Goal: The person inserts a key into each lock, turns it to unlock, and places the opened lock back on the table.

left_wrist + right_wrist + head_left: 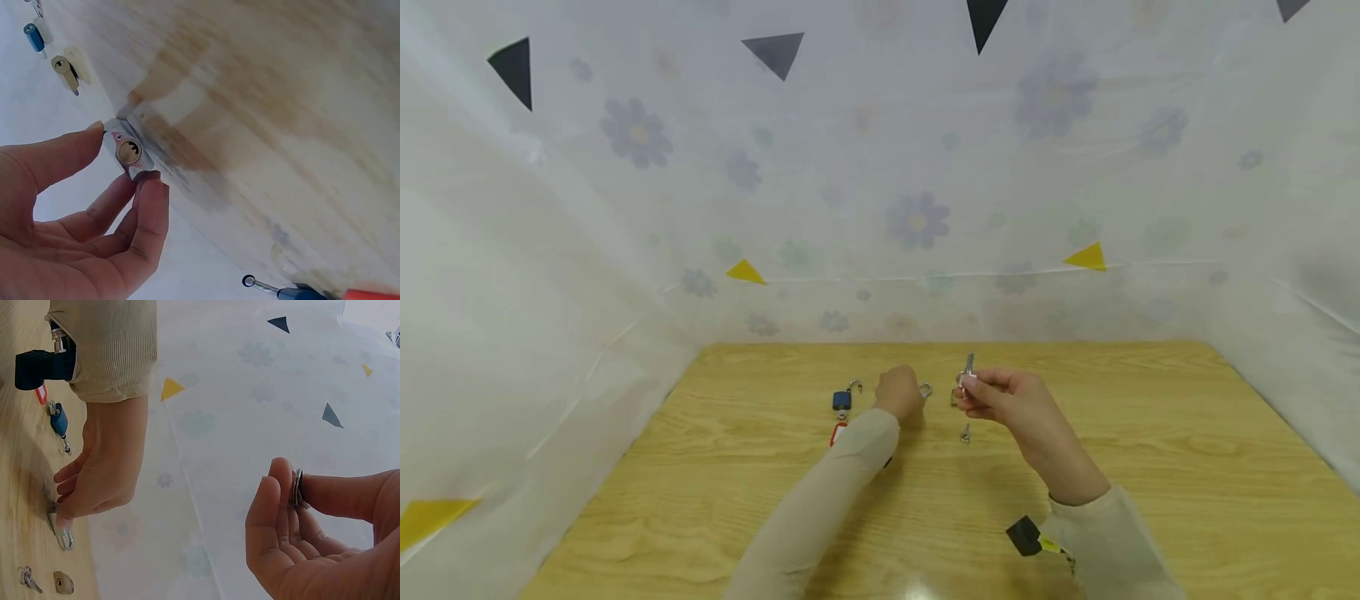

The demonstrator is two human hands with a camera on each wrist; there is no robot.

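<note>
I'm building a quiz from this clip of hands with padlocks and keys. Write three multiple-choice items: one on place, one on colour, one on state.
1. Where does the silver padlock sit?
A. on the wooden table
B. lifted in the air
C. on the sleeve

2. What colour is the padlock left of the left hand?
A. green
B. blue
C. yellow

3. What is the right hand doing?
A. lying flat
B. pinching a key
C. gripping the blue padlock

Answers:
1 A, the left wrist view shows it resting on the table, held between thumb and fingers.
2 B, its body is blue.
3 B, a silver key sticks up from its fingers.
</note>
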